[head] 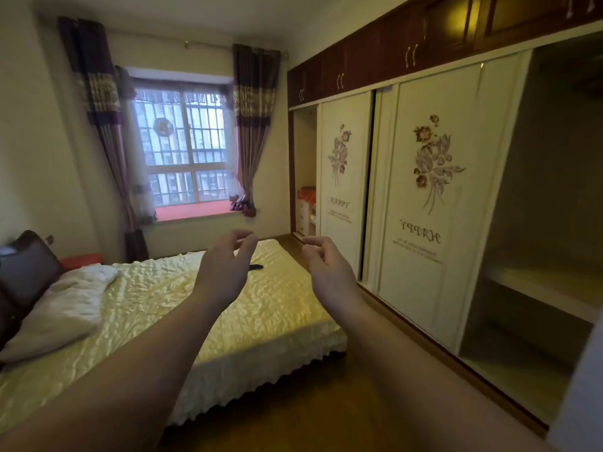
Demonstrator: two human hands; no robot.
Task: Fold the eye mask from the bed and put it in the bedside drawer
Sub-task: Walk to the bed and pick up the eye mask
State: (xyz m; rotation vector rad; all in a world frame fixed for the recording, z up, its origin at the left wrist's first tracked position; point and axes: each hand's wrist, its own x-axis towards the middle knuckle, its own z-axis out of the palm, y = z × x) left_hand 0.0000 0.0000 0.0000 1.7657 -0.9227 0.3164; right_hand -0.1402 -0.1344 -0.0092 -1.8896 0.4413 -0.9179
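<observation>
Both grips are empty: our left hand [225, 272] and right hand [329, 265] hang raised over the bed [163, 308], fingers loosely curled and spread, pinching nothing. We take the small dark item on the far part of the quilt, partly hidden behind the left hand, to be the eye mask [256, 266]; its shape is too small to confirm. We judge the step in hand is the approach. Recommended: step closer along the wardrobe [421, 197] side, then lift the mask by both ends so that it folds cleanly. No drawer is in view.
</observation>
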